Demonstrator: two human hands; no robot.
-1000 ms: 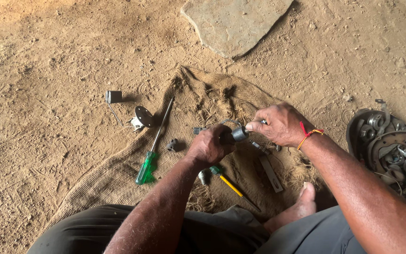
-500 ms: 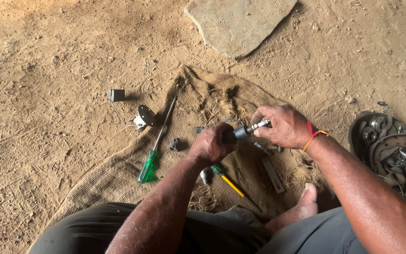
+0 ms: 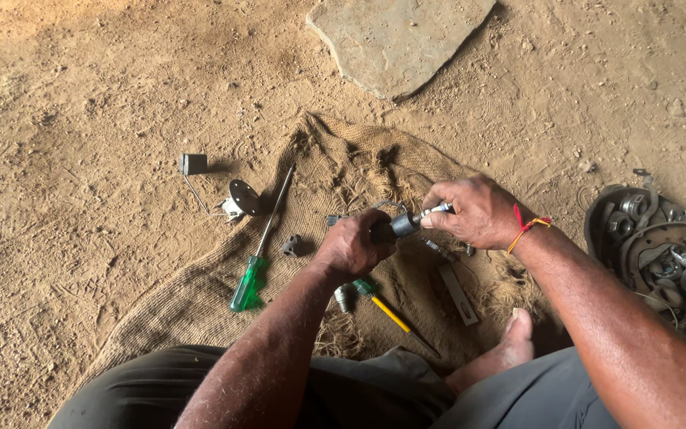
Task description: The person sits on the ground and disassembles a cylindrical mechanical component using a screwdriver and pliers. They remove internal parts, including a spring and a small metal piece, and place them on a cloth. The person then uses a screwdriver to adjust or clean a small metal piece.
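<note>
**Currently: Both Hands on a Small Cylindrical Part**

Centrally, above the burlap sack (image 3: 200,294), the left hand (image 3: 351,246) has its fingers clamped around the dark body of a small cylindrical part (image 3: 404,223); the right hand (image 3: 474,213) has its fingers pinched together on the part's light metal tip; a green-handled screwdriver (image 3: 260,246) lies left of the hands; a yellow-shafted screwdriver (image 3: 387,310) lies near the left wrist; a flat stone (image 3: 395,40) sits far; metal parts (image 3: 664,246) are heaped right.
</note>
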